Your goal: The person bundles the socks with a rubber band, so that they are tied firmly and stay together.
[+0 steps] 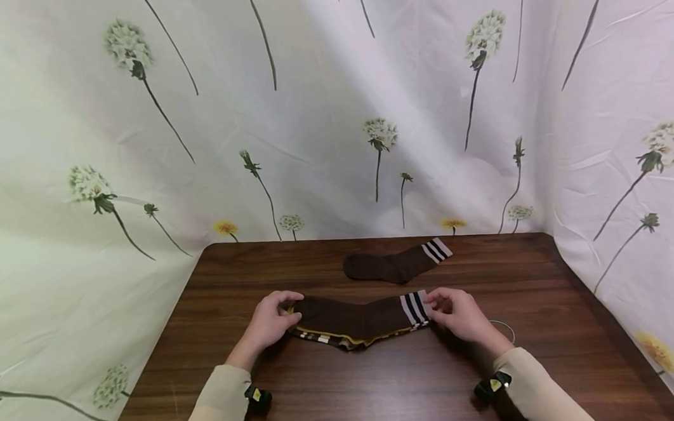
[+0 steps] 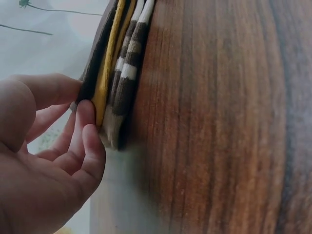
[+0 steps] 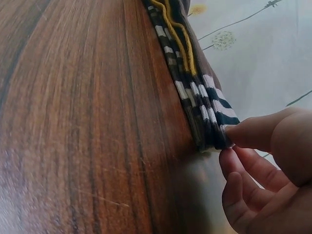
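One sock stack (image 1: pixel 354 318), pinched by left hand (image 1: pixel 270 321) and right hand (image 1: pixel 462 316), woodgrain table (image 1: pixel 369 393) below, dandelion-printed cloth (image 1: pixel 321 122) behind

Soft light, mild head-view glare
Wood-grain tabletop (image 1: pixel 363 387) shines at six o'clock; dandelion-print backdrop (image 1: pixel 321 128) looks greenish toward nine.

Long, plain cream sleeves are worn on both arms, the left sleeve (image 1: pixel 212 404) seen at the lower left of the head view and the right sleeve (image 1: pixel 543 384) at the lower right. Both the left hand (image 1: pixel 271 319) and the right hand (image 1: pixel 459 312) are left bare. At the inner side of each cuff a small, black, boxy device is worn, the left device (image 1: pixel 260 400) and the right device (image 1: pixel 484 391) each being marked with a small yellowish patch.
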